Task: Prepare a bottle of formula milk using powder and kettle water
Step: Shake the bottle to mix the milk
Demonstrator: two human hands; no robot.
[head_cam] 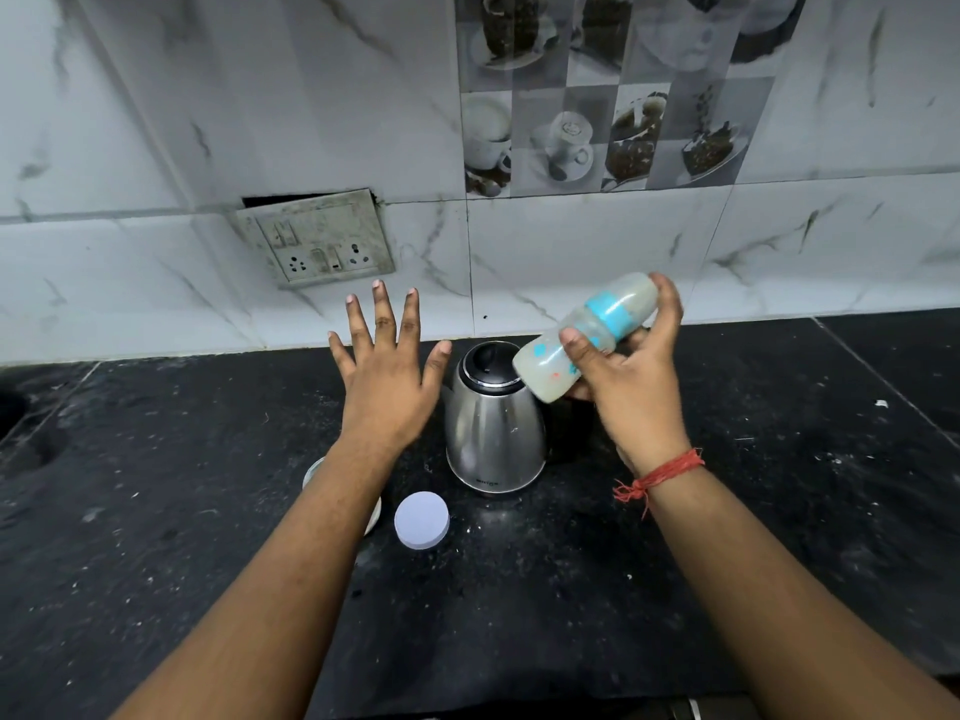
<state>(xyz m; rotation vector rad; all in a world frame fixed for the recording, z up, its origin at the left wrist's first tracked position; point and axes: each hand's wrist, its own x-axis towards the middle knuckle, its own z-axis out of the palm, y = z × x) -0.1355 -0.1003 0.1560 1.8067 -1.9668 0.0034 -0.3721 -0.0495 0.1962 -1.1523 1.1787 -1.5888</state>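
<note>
Lid (pixel 421 520) before kettle (pixel 493 428), on counter (pixel 156 537)

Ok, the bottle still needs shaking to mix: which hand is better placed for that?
Right. The right hand already grips the baby bottle, tilted in the air above the kettle, cap on. The left hand hovers open with fingers spread, holding nothing.

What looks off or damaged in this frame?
The switch plate on the tiled wall hangs crooked, with a dark gap showing along its top edge, and it looks grimy. White specks dot the black counter. A white round lid lies loose on the counter in front of the kettle.
</note>
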